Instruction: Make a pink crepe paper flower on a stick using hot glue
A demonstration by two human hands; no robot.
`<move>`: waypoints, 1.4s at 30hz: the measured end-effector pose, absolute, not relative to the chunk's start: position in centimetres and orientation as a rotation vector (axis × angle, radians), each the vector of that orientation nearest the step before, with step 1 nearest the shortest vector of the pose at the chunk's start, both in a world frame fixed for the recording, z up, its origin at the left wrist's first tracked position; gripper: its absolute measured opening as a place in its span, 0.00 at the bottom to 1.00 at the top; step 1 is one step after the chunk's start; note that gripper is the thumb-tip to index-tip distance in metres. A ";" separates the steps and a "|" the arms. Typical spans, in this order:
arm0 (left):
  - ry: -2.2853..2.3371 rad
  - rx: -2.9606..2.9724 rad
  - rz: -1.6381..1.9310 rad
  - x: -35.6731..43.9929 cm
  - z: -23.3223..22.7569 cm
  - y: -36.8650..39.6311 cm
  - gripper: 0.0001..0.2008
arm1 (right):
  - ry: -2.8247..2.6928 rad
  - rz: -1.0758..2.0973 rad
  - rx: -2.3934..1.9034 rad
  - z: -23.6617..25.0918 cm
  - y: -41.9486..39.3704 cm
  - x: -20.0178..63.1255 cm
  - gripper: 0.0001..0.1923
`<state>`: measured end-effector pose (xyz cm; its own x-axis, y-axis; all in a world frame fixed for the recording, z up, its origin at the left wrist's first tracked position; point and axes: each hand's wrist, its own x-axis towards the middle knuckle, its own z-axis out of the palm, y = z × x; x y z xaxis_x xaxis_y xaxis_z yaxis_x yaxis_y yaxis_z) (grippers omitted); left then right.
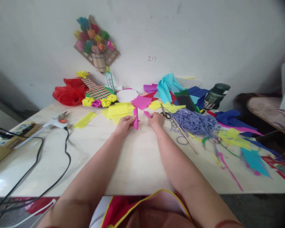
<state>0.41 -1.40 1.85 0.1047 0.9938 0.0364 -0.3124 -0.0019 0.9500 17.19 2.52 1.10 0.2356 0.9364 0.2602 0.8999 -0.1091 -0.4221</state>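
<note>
My left hand [125, 124] is closed on a folded magenta paper strip [136, 119], which stands upright between thumb and fingers. A smaller magenta paper piece [147, 114] pokes out from the fingertips of my right hand [156, 120], which is closed on it. The two hands are apart, above the pale table [137, 164]. Just beyond the right hand lie black-handled scissors [166, 115]. Yellow paper sheets [120, 110] lie close to the left hand, and a magenta sheet [142, 102] rests behind both.
To the right are a tangle of purple yarn [196, 123], a thin wooden stick [185, 136] and a dark green bottle [217, 96]. Leftward, a glue gun [57, 122] with cords lies near a power strip [15, 136]. A stick craft with paper flowers [97, 89] stands behind.
</note>
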 end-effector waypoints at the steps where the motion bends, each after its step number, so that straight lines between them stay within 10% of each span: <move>1: 0.888 1.033 1.282 0.4 1.8 -1.4 0.18 | -1.691 0.102 -2.001 1.1 2.5 17.2 0.12; 16: 0.872 0.908 1.514 -0.1 0.9 -0.3 0.17 | -1.916 0.117 -1.510 1.1 2.2 16.2 0.19; 28: 0.836 0.883 1.553 -0.2 0.9 -0.2 0.16 | -1.496 1.182 -0.890 0.5 1.9 14.3 0.19; 42: 0.922 0.911 1.567 -0.3 0.5 0.1 0.17 | -1.349 1.255 -1.001 1.1 1.1 13.8 0.11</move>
<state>-0.33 0.11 0.49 -0.1560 0.9834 0.0932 -0.3960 -0.1487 0.9061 13.82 1.15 1.07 -0.1601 0.9789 0.1271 -0.0565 0.1194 -0.9912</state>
